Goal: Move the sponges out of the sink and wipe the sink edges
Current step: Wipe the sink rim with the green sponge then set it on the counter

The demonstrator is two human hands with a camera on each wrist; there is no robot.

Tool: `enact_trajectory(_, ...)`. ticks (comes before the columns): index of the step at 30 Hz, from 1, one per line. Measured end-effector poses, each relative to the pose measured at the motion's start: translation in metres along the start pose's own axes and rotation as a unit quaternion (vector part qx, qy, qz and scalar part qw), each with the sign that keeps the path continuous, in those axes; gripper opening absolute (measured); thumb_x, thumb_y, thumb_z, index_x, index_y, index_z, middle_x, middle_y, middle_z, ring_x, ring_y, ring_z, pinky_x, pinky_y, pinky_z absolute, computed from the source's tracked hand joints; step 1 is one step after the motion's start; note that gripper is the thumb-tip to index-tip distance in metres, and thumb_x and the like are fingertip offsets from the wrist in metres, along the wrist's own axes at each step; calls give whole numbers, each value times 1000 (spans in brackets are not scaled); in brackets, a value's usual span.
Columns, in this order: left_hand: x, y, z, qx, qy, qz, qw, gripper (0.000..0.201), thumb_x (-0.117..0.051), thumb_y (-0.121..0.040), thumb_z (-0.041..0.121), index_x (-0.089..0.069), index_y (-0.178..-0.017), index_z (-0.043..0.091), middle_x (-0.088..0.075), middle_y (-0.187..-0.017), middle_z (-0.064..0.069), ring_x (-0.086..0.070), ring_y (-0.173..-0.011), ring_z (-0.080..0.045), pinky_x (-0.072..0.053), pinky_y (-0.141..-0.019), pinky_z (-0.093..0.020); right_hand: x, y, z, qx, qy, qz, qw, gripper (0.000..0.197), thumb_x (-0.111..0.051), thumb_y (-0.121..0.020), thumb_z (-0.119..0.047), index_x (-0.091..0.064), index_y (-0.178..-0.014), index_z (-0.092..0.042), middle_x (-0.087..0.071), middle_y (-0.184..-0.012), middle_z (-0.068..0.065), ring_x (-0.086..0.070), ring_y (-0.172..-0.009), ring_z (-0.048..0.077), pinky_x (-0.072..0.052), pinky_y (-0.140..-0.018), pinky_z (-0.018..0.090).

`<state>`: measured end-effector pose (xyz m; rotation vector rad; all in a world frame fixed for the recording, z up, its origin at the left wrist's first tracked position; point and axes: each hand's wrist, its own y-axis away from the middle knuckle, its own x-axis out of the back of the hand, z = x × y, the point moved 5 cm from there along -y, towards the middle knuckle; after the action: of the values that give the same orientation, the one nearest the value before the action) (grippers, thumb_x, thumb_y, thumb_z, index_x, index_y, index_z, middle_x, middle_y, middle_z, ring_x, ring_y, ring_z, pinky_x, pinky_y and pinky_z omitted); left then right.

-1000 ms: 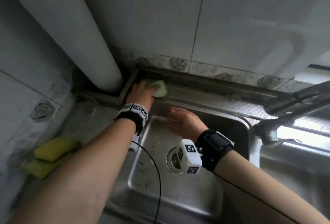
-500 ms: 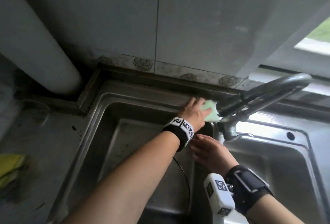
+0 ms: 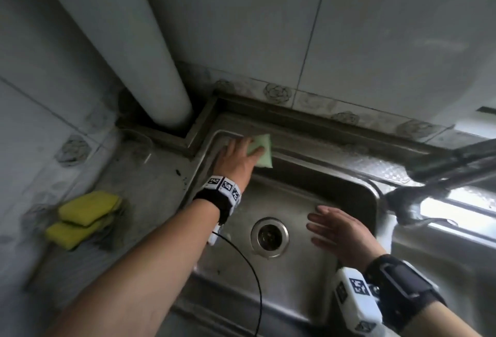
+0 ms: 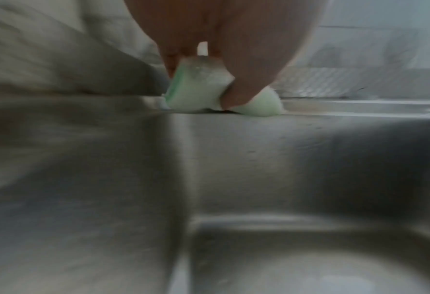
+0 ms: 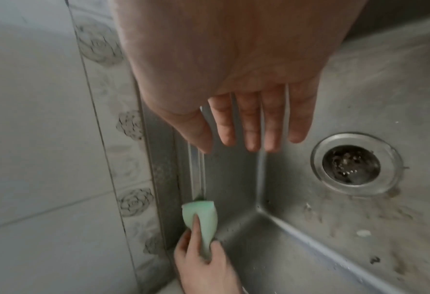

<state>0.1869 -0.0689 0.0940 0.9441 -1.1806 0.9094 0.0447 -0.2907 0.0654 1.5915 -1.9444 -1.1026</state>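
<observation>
My left hand grips a pale green sponge and presses it onto the back edge of the steel sink, near the back left corner. In the left wrist view the fingers pinch the sponge against the rim. From the right wrist view the same sponge lies along the rim by the tiled wall. My right hand hovers flat over the basin with straight fingers, holding nothing. Two yellow sponges lie stacked on the counter left of the sink.
A drain strainer sits in the basin floor. A dark faucet reaches in from the right over the divider. A thick white pipe stands in the back left corner. A black cable hangs from my left wrist.
My left hand has swept the green sponge along the back rim from beside the faucet to the left corner. My right hand has moved from under the faucet out over the basin.
</observation>
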Motion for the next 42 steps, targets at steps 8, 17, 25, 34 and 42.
enact_trajectory(8, 16, 68, -62, 43, -84, -44, 995, 42, -45, -94, 20, -48, -135, 20, -36, -148, -8, -29, -137, -29, -27, -112, -44, -64, 0, 15, -20, 69, -71, 995, 18, -51, -92, -17, -64, -104, -14, -71, -108, 12, -66, -99, 29, -45, -98, 47)
enact_trajectory(17, 10, 172, -66, 90, -96, -166, 977, 36, -45, -92, 20, -55, -126, 23, -44, -135, -7, -39, -122, -29, -40, -96, -43, -119, 16, 26, -26, 94, -146, 984, 15, -51, -93, -19, -62, -101, -14, -69, -103, 11, -66, -93, 28, -51, -78, 36)
enact_trajectory(25, -1, 265, -37, 119, 14, -191, 974, 39, -52, -82, 31, -55, -120, 33, -65, -114, 2, -57, -106, -24, -46, -84, -34, -131, 37, 53, -48, 128, -170, 976, 17, -55, -91, -18, -64, -106, -13, -71, -110, 12, -68, -96, 25, -53, -81, 37)
enact_trajectory(34, 39, 263, -56, 289, 485, 13, 825, 40, -74, -75, 28, -64, -113, 35, -70, -113, 5, -68, -95, -12, -58, -78, -28, -177, 69, 54, -22, 210, -268, 940, 34, -65, -86, -21, -63, -119, -15, -67, -119, 10, -61, -111, 28, -50, -95, 44)
enact_trajectory(42, 67, 278, -137, 414, 611, 236, 632, 47, -85, -58, 33, -64, -100, 39, -69, -112, -3, -67, -103, -24, -57, -87, -51, -278, 62, 11, 48, 148, -257, 954, 23, -69, -81, -6, -57, -99, -15, -66, -87, 10, -66, -67, 20, -57, -62, 31)
